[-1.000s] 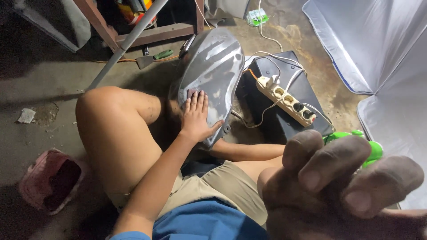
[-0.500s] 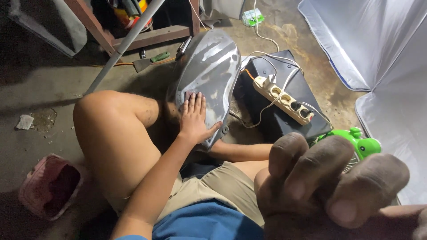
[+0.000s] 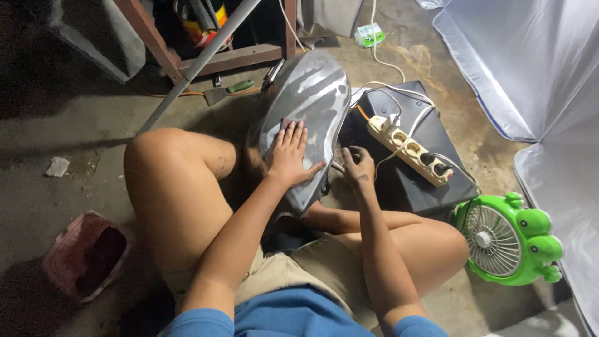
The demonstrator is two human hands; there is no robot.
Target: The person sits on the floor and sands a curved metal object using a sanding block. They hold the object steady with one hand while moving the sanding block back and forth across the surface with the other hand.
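I'm seated on the concrete floor [image 3: 75, 125], knees apart, with a grey curved body panel [image 3: 309, 106], like a motorcycle fairing, propped between my legs. My left hand [image 3: 290, 153] lies flat on the panel, fingers spread and open, palm pressing the surface; a small pale scrap peeks out under the fingertips, possibly sandpaper, too small to tell. My right hand [image 3: 359, 165] sits just beside the panel's right edge, fingers loosely curled; I cannot tell whether it holds anything.

Progress, judged from the surface: the panel shows dull streaks and lighter patches across its upper half, so it looks partly rubbed down. Coverage is uneven and the lower edge near my hand looks darker, so I'd call it midway, with more rubbing left.

Surroundings: a black box [image 3: 409, 178] lies right of the panel with a cream power strip [image 3: 409, 150] on top, white cords trailing off it. A green frog-shaped fan [image 3: 508, 240] stands near my right knee. White fabric sheeting [image 3: 530, 68] fills the right side. A pink container [image 3: 87, 253] sits by my left leg. Up top, a brown wooden frame [image 3: 218, 59], a slanted grey metal pole [image 3: 199, 62], a green-handled tool [image 3: 228, 90] lying on the floor, and a small green box [image 3: 368, 34]. The floor is stained and dim, with a paper scrap [image 3: 57, 166] at the left.
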